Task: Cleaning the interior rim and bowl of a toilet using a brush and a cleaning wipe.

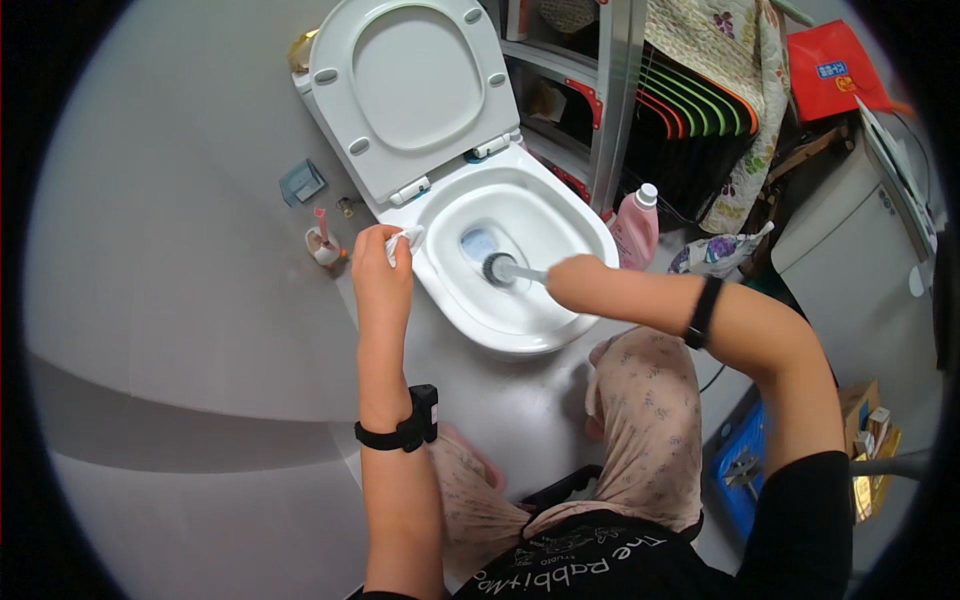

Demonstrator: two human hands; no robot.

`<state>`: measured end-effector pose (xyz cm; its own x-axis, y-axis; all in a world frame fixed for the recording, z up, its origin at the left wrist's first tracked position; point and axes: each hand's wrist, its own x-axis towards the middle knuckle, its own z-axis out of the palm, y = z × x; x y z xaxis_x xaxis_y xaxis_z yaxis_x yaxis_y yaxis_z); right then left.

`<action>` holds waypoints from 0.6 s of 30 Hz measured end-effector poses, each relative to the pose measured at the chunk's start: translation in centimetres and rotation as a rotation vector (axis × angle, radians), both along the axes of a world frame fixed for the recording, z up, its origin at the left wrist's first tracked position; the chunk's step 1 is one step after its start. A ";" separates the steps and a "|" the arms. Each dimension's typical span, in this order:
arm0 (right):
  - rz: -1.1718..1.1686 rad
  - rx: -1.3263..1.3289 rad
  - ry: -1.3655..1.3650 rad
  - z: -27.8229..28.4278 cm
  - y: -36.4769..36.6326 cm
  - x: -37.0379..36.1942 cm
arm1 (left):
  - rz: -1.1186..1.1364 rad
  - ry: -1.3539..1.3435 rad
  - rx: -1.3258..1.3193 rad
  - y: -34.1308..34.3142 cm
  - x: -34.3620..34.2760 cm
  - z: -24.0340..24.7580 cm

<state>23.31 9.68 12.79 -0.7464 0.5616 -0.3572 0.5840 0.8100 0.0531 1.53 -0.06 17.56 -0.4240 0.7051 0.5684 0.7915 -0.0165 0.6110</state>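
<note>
Both sets of fingers grip: the left hand (380,248) pinches a crumpled white wipe (407,240), the right hand (578,283) clasps a pale-handled, dark-bristled brush (498,268) inside the white ceramic toilet bowl (540,218).

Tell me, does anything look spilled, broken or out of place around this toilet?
Nothing stands out as spilled or broken. The pink bottle is capped, the right hand holds a brush inside the toilet bowl, and the left hand holds a crumpled white wad.
</note>
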 end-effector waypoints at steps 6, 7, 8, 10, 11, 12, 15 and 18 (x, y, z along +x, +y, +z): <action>0.127 0.038 -0.012 -1.6 4.0 -4.1 | -0.005 -0.023 -0.006 0.2 0.2 -0.1; 0.113 0.027 -0.081 -2.0 4.2 -4.1 | -0.002 -0.024 -0.003 0.2 0.0 0.0; 0.118 0.022 -0.087 -2.0 4.0 -3.8 | 0.002 -0.016 0.011 0.2 -0.3 -0.1; 0.120 -0.025 -0.173 -0.5 3.0 -2.1 | 0.021 -0.014 0.019 -0.3 -0.4 0.0; 0.083 -0.033 -0.126 0.2 2.2 -0.4 | 0.014 -0.028 0.003 -0.3 -0.2 0.3; 0.047 -0.040 -0.074 0.8 1.2 1.2 | 0.010 -0.037 -0.013 -0.2 -0.1 0.5; -0.042 -0.088 -0.101 1.4 -0.3 4.4 | -0.006 -0.005 -0.028 0.2 -0.2 -0.2; -0.143 -0.154 -0.059 1.5 -0.1 5.1 | -0.020 0.001 -0.032 0.5 0.1 -0.1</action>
<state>28.41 9.59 14.26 -0.6384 0.5954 -0.4877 0.6929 0.7205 -0.0274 1.62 0.43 17.50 -0.4091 0.7315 0.5455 0.7918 -0.0127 0.6107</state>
